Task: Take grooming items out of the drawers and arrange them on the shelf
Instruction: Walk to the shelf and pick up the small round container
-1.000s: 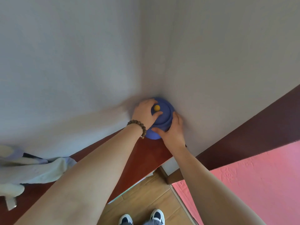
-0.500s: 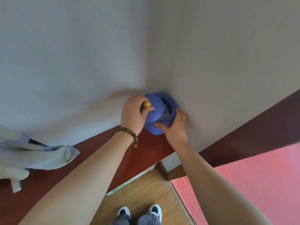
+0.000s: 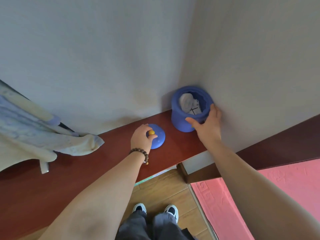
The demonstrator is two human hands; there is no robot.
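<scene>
A blue round jar (image 3: 181, 122) stands uncovered in the wall corner on the dark red wooden shelf (image 3: 176, 153). Inside it lie white items (image 3: 187, 103), too unclear to name. My right hand (image 3: 207, 122) grips the jar's near right side and rim. The jar's blue lid (image 3: 158, 138) rests on the shelf to the left of the jar. My left hand (image 3: 142, 138), with a bead bracelet on its wrist, pinches the lid's yellow knob (image 3: 151, 132).
A pale blue and cream cloth (image 3: 43, 135) hangs over the shelf's left part. White walls meet behind the jar. Below are a wood floor, my shoes (image 3: 155, 211) and a pink surface (image 3: 259, 196) at the right.
My left hand lifted the lid off the jar and carried it left, down onto the shelf. The jar now stands uncovered with my right hand still on it.
</scene>
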